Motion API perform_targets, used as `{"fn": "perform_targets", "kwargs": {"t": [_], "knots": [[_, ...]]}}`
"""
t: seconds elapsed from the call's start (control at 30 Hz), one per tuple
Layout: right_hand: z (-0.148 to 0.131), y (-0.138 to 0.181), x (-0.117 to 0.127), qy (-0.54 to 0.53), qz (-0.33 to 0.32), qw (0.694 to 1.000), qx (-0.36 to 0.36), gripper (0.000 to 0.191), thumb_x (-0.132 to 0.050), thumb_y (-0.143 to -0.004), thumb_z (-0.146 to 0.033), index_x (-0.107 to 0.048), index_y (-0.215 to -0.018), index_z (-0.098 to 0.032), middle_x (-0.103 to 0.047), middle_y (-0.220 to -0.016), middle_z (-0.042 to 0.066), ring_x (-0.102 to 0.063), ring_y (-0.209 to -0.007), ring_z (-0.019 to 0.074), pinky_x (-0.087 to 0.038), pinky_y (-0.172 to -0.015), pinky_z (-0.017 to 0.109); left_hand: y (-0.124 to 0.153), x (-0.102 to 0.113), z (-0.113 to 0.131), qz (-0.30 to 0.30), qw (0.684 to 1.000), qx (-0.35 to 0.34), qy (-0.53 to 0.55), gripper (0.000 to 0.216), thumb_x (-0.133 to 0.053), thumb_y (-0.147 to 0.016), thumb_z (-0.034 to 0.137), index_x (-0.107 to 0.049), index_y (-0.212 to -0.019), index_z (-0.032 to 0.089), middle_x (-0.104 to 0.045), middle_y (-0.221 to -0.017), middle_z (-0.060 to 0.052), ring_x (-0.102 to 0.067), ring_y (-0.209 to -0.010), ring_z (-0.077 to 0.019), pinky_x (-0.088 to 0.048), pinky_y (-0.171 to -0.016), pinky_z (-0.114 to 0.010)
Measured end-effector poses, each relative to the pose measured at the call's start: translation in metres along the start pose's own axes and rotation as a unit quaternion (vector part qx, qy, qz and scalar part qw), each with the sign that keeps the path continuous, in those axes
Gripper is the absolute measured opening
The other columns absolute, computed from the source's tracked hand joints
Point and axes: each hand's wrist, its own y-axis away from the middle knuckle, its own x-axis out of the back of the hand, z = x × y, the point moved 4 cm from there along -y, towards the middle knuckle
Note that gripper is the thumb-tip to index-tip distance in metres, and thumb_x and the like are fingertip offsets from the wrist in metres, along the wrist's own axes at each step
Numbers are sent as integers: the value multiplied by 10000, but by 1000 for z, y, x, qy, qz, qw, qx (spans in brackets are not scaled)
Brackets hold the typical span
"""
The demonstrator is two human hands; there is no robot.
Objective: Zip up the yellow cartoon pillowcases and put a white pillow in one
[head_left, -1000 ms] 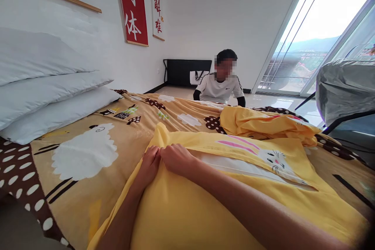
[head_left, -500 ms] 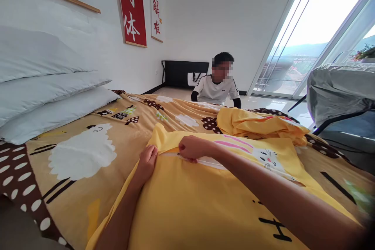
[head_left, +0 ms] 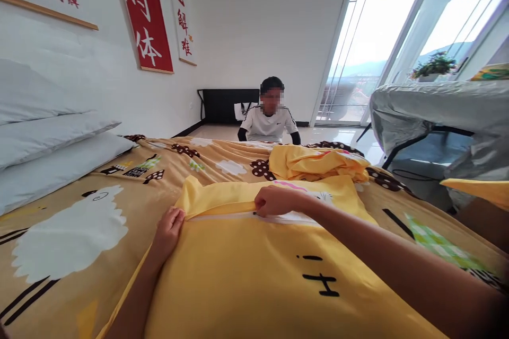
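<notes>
A yellow pillowcase (head_left: 222,270) printed with "Hi" lies in front of me, looking filled out. A white zipper (head_left: 217,216) runs across its far part under a raised fabric flap. My left hand (head_left: 170,228) is closed on the case's edge by the zipper's left end. Partway along, my right hand (head_left: 276,201) pinches at a small dark zipper pull (head_left: 255,213), its fingers closed and partly hiding it. My right forearm and hand cover part of the printed rabbit face.
Beneath lies a tan patterned blanket (head_left: 159,190). White pillows (head_left: 71,161) are stacked at left. Another crumpled yellow cloth (head_left: 314,163) lies beyond the case. A person (head_left: 270,122) in a white shirt is low behind the bed. At right stands a table under a grey cover (head_left: 421,100).
My right hand has slid rightward along the zipper, away from my left hand, with more white strip showing between them. My left hand keeps its hold. The view has turned right.
</notes>
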Motion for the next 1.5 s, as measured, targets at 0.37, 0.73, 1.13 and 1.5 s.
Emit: {"fn": "perform_targets", "kwargs": {"t": [0.37, 0.73, 1.13, 1.5], "knots": [[52, 49, -7, 56, 48, 997, -19, 220, -506, -771, -125, -717, -826, -150, -691, -903, 72, -571, -810, 156, -315, -595, 229, -17, 10, 1, -32, 995, -1, -96, 393, -382, -777, 561, -593, -732, 233, -635, -996, -80, -547, -1028, -269, -413, -961, -436], [71, 55, 1, 46, 13, 999, -13, 218, -511, -728, -138, -710, -816, -133, -684, -833, 81, -540, -674, 156, -281, -503, 246, -7, -54, 161, -47, 960, -195, -195, 362, -385, -719, 261, -594, -1015, 249, -640, -1124, -50, -539, -1087, -285, -396, -921, -431], [99, 65, -29, 21, 70, 997, 13, 213, -472, -811, -180, -682, -785, -148, -692, -831, 71, -575, -733, 154, -312, -584, 238, 12, -181, 224, -253, 958, -135, -12, 151, -369, -858, 270, -449, -744, 212, -579, -823, -61, -523, -772, -211, -393, -693, -330], [141, 96, -24, -1, 36, 998, -45, 229, -497, -750, -147, -719, -796, -174, -696, -793, 38, -568, -710, 134, -339, -592, 207, 18, -181, 226, -279, 956, -89, -37, 207, -312, -921, 349, -375, -769, 222, -553, -781, -11, -516, -730, -188, -347, -670, -304]]}}
